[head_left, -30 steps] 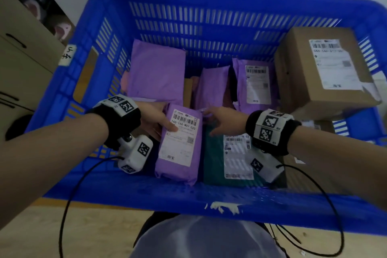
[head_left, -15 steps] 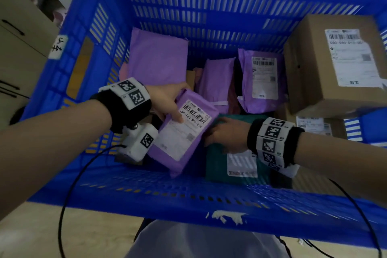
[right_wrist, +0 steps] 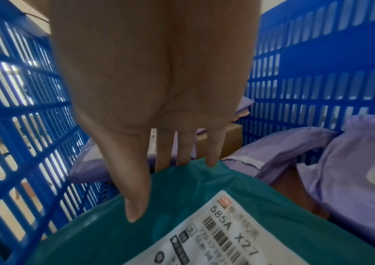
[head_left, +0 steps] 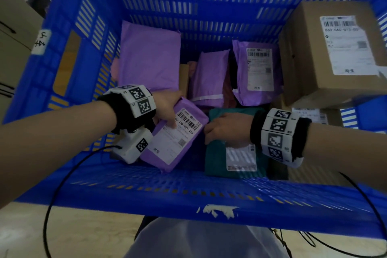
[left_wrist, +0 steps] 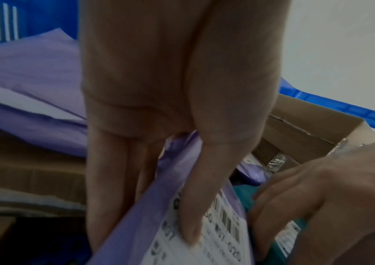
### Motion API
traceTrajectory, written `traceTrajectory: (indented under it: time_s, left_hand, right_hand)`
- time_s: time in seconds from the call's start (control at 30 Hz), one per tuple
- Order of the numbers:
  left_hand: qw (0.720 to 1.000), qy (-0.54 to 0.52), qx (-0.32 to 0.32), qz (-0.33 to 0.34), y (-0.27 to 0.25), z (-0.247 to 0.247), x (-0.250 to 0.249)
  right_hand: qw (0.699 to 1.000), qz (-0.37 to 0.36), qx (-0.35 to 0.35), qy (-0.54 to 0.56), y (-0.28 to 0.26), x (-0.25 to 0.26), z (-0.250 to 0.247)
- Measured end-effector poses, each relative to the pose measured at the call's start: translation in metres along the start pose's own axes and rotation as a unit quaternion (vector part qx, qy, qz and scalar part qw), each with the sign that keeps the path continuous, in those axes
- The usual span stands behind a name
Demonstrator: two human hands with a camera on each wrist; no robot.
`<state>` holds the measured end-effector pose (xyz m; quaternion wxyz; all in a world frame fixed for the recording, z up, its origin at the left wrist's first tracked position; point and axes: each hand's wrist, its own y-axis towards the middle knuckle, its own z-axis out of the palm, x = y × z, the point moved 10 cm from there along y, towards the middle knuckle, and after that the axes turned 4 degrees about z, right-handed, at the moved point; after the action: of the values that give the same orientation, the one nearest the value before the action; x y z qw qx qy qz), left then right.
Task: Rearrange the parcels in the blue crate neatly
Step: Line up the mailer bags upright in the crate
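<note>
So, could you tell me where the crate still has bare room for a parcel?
Bare room shows by the far wall, between the large purple parcel and the labelled purple parcel. A narrow dark gap lies between the tilted parcel in the left hand and the teal parcel. Cardboard boxes crowd the right side.

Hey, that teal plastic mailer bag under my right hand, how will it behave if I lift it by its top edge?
The teal plastic mailer bag will probably sag rather than stay flat: its film creases where the right hand grips its edge. The glossy surface looks a bit slippery, so a pinch may slide. It looks soft-filled, so likely light and not fragile, though the contents are hidden.
</note>
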<state>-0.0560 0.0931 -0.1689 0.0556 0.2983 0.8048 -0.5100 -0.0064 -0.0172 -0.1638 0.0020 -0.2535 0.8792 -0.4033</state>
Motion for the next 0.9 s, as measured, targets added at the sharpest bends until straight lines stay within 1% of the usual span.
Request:
traceTrajectory:
  time_s: [0.07, 0.13, 0.2, 0.3, 0.4, 0.47, 0.6, 0.63, 0.77, 0.9]
  left_hand:
    - [1.000, -0.009, 0.008, -0.009, 0.003, 0.005, 0.002]
    - [1.000, -0.008, 0.011, -0.005, 0.007, 0.010, -0.001]
    - [1.000, -0.030, -0.004, 0.007, 0.013, 0.011, -0.006]
    - [0.998, -0.064, -0.025, 0.002, 0.020, 0.014, -0.007]
    - [0.998, -0.064, -0.017, -0.008, 0.027, 0.022, -0.005]
    - [0.996, -0.084, -0.014, -0.016, 0.029, 0.024, -0.004]
    - [0.980, -0.197, -0.007, -0.041, 0.029, 0.029, -0.006]
    - [0.976, -0.211, -0.009, -0.047, 0.029, 0.031, -0.007]
    - [0.977, -0.204, -0.008, -0.061, 0.029, 0.037, -0.011]
    - [0.965, -0.245, 0.008, -0.087, 0.028, 0.047, -0.001]
  right_hand:
    - [1.000, -0.003, -0.006, -0.004, -0.003, -0.001, -0.003]
    - [1.000, -0.005, -0.011, -0.005, -0.006, -0.001, -0.005]
    - [1.000, -0.005, -0.013, -0.009, -0.010, -0.003, -0.005]
    - [1.000, 0.002, -0.019, -0.009, -0.017, -0.009, -0.006]
    - [1.000, 0.004, -0.022, -0.004, -0.021, -0.012, -0.007]
    - [1.000, 0.008, -0.022, -0.003, -0.023, -0.014, -0.007]
    - [0.999, 0.024, -0.022, -0.003, -0.030, -0.021, -0.007]
    - [0.999, 0.028, -0.019, -0.005, -0.031, -0.023, -0.006]
    - [0.999, 0.032, -0.012, 0.002, -0.033, -0.025, -0.004]
    - [0.999, 0.032, -0.026, 0.005, -0.033, -0.023, -0.006]
